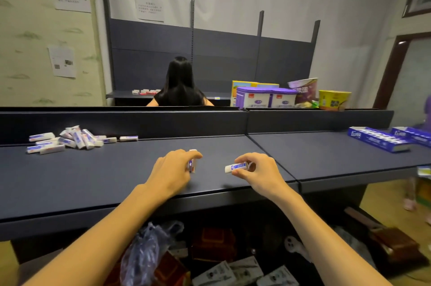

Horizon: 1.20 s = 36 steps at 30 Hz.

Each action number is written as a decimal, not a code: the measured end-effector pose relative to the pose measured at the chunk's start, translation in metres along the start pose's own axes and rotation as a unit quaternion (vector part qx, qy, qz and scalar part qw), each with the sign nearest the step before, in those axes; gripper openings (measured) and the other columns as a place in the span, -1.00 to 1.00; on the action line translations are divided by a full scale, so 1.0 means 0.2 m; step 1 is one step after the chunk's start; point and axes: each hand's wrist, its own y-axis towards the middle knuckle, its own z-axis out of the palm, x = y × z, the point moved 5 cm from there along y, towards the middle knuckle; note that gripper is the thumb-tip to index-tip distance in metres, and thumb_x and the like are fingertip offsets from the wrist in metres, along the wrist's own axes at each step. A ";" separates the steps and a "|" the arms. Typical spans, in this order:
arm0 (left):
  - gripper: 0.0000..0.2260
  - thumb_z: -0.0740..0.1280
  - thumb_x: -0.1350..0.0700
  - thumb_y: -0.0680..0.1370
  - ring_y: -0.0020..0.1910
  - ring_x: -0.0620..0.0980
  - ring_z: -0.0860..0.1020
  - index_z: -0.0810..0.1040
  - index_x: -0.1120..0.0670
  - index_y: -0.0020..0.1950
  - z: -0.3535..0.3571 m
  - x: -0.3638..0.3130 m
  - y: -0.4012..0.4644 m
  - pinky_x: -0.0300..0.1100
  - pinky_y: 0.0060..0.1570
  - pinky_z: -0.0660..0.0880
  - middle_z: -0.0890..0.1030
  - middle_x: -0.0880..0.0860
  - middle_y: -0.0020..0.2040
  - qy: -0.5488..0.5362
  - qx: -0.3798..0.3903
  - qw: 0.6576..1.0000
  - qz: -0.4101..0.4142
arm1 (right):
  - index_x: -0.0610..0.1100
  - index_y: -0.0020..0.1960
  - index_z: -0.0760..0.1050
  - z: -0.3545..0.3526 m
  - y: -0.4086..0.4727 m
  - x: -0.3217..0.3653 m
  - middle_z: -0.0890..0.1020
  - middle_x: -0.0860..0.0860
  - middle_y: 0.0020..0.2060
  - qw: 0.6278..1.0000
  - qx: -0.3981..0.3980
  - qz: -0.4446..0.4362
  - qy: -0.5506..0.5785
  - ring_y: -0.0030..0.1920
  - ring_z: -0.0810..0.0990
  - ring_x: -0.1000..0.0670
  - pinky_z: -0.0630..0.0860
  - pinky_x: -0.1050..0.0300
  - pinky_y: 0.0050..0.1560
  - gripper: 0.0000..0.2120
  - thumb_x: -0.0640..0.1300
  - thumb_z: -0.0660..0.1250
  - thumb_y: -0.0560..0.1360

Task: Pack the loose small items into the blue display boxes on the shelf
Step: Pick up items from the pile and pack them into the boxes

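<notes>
Head view of a dark blue shelf [116, 169] at the carrying step. The left hand [172, 169] grips a small white item [193, 162] held nearly on end, fingers [194, 155] curled round it. The right hand [258, 168] pinches a second white item [235, 167] lying roughly level, its free end pointing left. Both hands are just above the shelf's near middle, close together but apart, palms turned inward, forearms reaching in from the near edge.

The pile of loose items [70, 140] lies far left against the back rail. The blue display boxes [379, 140] stand far right, well apart from the hands; the nearer one looks almost full of white items in rows, and a second box [412, 136] is partly cut off by the frame edge.

To do the step well, both items would probably travel right together, each turned to match the rows already packed, and be set into a free slot without disturbing neighbours. Keeping the pinch near an item's end should leave room to slide it in.
</notes>
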 end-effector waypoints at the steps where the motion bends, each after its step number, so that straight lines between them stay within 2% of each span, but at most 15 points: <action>1: -0.56 0.20 0.29 0.52 0.11 0.10 0.50 0.46 -0.11 0.32 0.03 -0.06 0.02 -0.03 0.06 0.47 0.55 0.03 0.13 0.007 0.004 1.000 0.004 | -0.08 0.13 0.60 -0.04 0.00 -0.04 0.62 0.01 0.02 1.000 -0.001 0.003 0.001 -0.09 0.57 0.07 0.53 0.32 -0.06 -0.69 -0.05 0.48 0.42; 5: -0.62 0.23 0.25 0.56 0.10 0.08 0.50 0.44 -0.09 0.31 0.12 -0.24 0.09 -0.07 0.05 0.47 0.54 0.03 0.10 0.010 0.003 1.000 0.026 | -0.10 0.11 0.60 -0.20 0.00 -0.17 0.59 0.06 -0.04 1.000 -0.013 0.012 0.007 -0.10 0.57 0.06 0.52 0.37 -0.11 -0.69 -0.06 0.48 0.40; 9: -0.78 0.26 0.02 0.60 0.02 0.06 0.53 0.47 -0.08 0.24 0.21 -0.41 0.18 -0.10 -0.01 0.45 0.59 0.00 0.07 0.001 0.009 0.998 0.060 | -0.10 0.08 0.61 -0.30 -0.01 -0.28 0.60 0.06 -0.09 0.999 -0.022 0.016 0.020 -0.17 0.57 0.11 0.47 0.45 -0.22 -0.72 -0.08 0.50 0.40; 13: -0.74 0.24 -0.15 0.57 0.00 0.01 0.43 0.47 -0.17 0.24 0.33 -0.57 0.28 -0.16 -0.08 0.35 0.38 -0.01 0.04 0.065 0.033 0.994 0.087 | -0.08 0.03 0.61 -0.40 -0.02 -0.45 0.62 0.06 -0.13 0.999 -0.022 0.036 0.022 -0.22 0.57 0.13 0.47 0.44 -0.24 -0.76 -0.11 0.51 0.39; 16: -0.75 0.27 -0.13 0.56 0.10 -0.01 0.41 0.51 -0.12 0.20 0.42 -0.67 0.39 -0.14 -0.06 0.40 0.39 -0.06 0.17 0.048 0.044 0.992 0.105 | -0.05 -0.02 0.62 -0.50 -0.01 -0.60 0.63 0.07 -0.17 0.998 -0.029 0.050 0.019 -0.26 0.58 0.10 0.47 0.41 -0.26 -0.80 -0.13 0.53 0.37; 18: -0.77 0.27 -0.10 0.56 0.12 -0.02 0.43 0.52 -0.08 0.18 0.48 -0.74 0.47 -0.12 -0.02 0.43 0.45 -0.09 0.19 0.039 0.056 0.991 0.117 | -0.04 -0.04 0.62 -0.57 0.01 -0.71 0.63 0.07 -0.18 0.998 -0.032 0.057 0.011 -0.26 0.57 0.09 0.46 0.40 -0.27 -0.81 -0.12 0.53 0.37; 23: -0.79 0.29 -0.07 0.56 0.08 0.00 0.46 0.52 -0.03 0.14 0.65 -0.93 0.70 -0.03 0.02 0.48 0.55 -0.06 0.10 0.025 0.069 0.989 0.126 | -0.02 -0.05 0.62 -0.75 0.13 -0.98 0.63 0.07 -0.17 0.997 -0.032 0.064 -0.011 -0.19 0.60 0.01 0.51 0.34 -0.22 -0.81 -0.09 0.53 0.37; 25: -0.78 0.32 -0.05 0.54 0.08 -0.01 0.47 0.50 -0.04 0.15 0.71 -1.00 0.78 -0.06 0.01 0.47 0.55 -0.08 0.10 0.010 0.073 0.989 0.127 | -0.01 -0.05 0.61 -0.82 0.20 -1.07 0.64 0.07 -0.17 0.998 -0.031 0.061 -0.013 -0.19 0.60 0.00 0.54 0.30 -0.20 -0.82 -0.09 0.53 0.37; 30: -0.78 0.37 -0.06 0.50 0.03 -0.03 0.46 0.47 -0.05 0.10 0.85 -1.17 1.03 -0.11 -0.08 0.44 0.55 -0.09 0.00 -0.005 0.076 0.989 0.127 | -0.03 -0.09 0.61 -0.98 0.37 -1.28 0.64 0.07 -0.20 0.998 -0.032 0.040 -0.019 -0.27 0.55 0.08 0.44 0.42 -0.28 -0.85 -0.11 0.53 0.37; 36: -0.76 0.39 -0.11 0.48 -0.07 -0.04 0.45 0.49 -0.06 0.07 1.01 -1.40 1.28 -0.08 -0.08 0.47 0.50 -0.10 -0.09 -0.029 0.072 0.987 0.140 | 0.00 -0.10 0.60 -1.20 0.49 -1.56 0.64 0.10 -0.19 0.998 -0.031 0.037 -0.033 -0.22 0.57 0.11 0.44 0.43 -0.27 -0.85 -0.07 0.53 0.37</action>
